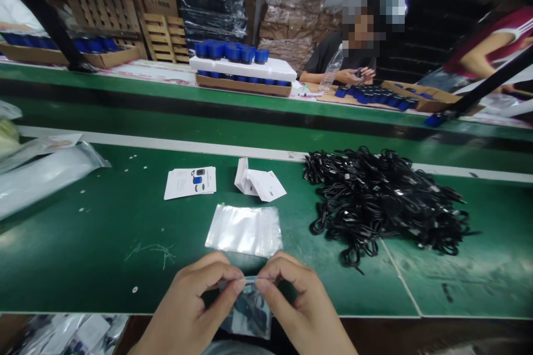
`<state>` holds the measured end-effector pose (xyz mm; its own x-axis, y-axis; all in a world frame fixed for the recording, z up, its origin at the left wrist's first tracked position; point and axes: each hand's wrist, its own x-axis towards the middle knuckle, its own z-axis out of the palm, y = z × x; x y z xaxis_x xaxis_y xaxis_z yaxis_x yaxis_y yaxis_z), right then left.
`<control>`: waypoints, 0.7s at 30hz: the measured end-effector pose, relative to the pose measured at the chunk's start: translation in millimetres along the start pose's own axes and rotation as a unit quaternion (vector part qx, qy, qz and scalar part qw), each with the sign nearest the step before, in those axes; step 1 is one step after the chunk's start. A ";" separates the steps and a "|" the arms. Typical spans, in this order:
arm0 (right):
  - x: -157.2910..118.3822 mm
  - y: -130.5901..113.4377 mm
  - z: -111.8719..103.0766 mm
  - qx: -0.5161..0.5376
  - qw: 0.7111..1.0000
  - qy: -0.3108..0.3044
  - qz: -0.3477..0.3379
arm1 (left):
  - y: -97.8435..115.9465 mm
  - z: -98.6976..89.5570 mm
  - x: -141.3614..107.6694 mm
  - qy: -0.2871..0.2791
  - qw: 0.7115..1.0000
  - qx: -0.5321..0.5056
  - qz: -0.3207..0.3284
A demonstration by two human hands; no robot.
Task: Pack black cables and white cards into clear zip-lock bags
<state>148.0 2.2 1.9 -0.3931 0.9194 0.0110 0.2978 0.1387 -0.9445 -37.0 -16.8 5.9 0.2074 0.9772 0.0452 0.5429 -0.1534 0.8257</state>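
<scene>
Between my two hands hangs a small clear plastic bag (250,316) with a dark coiled cable visible inside. My left hand (195,299) pinches the bag's top edge between thumb and forefinger. On the opposite side of that edge, my right hand (293,294) pinches it the same way, close to the left fingertips. Just beyond my hands a stack of flat clear bags (245,230) lies on the green table (104,255). Behind it are a pile of printed leaflets (190,183) and some folded, partly toppled leaflets (260,182).
A large heap of bundled black cables (387,199) covers the table at right. Plastic packaging (50,172) lies at left. Below the front edge sit filled bags (70,335). Across the bench, a person (345,61) handles a small item near blue-and-black cylinders (375,94); another person (495,50) is farther right.
</scene>
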 end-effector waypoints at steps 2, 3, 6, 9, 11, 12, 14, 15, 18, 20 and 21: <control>0.4 0.5 4.0 0.001 1.000 0.005 -0.001 | -1.8 0.8 0.5 0.008 1.000 0.021 0.014; 1.0 0.6 5.4 0.000 1.000 0.009 -0.001 | -2.5 1.3 0.6 0.016 0.999 0.030 0.016; 2.9 0.5 6.7 -0.003 1.000 0.003 -0.002 | -2.7 2.9 -0.1 0.028 0.999 0.036 0.017; 2.6 0.1 6.0 -0.004 1.000 0.007 -0.009 | -1.1 3.6 -0.5 0.004 1.000 0.021 0.010; 1.1 0.2 6.3 -0.002 0.999 0.028 -0.020 | -1.0 3.5 -0.4 0.000 1.000 0.009 0.000; 0.6 0.5 6.8 0.004 0.999 0.039 -0.022 | -1.8 3.3 -0.2 0.005 1.000 0.003 -0.007; 1.3 0.9 8.6 0.022 0.998 0.059 -0.018 | -5.0 3.0 0.4 0.015 1.000 -0.007 -0.024; 2.8 0.8 9.6 0.031 0.997 0.069 -0.012 | -7.1 2.9 0.7 0.017 0.999 -0.010 -0.033; 8.5 0.6 10.3 0.052 0.995 0.085 -0.002 | -11.6 1.8 1.0 0.029 0.998 -0.012 -0.048; 5.6 4.3 7.4 0.059 0.996 0.065 -0.009 | -11.5 -0.9 -1.9 0.045 0.997 -0.016 -0.059; -0.7 8.9 5.0 0.058 0.996 0.062 -0.024 | -11.3 -3.2 -5.2 0.052 0.996 -0.020 -0.073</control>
<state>146.6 1.0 -8.2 -0.2916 0.9522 0.0912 0.1765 0.1473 -0.9732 -46.8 -19.7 -1.9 0.0420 0.9989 -0.0202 0.5281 -0.0050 0.8492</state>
